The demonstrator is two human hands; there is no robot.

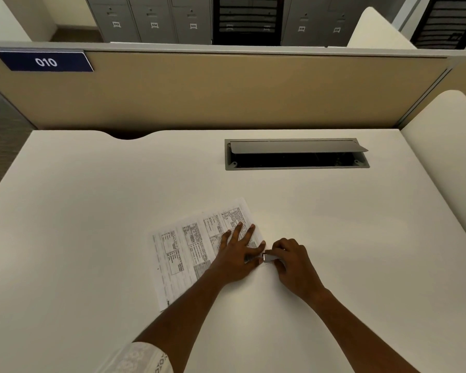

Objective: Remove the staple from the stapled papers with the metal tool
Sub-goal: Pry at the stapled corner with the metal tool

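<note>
Just at papers point(189, 246) edge, metal tool point(269, 257)

The scene is lit dimly and warmly — shadows are faint. Edges are bowed by wide-angle distortion; print on the papers point(180, 254) is blurred.

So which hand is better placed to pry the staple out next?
The right hand: it grips the metal tool at the corner of the papers, while the left hand presses them flat.
</note>
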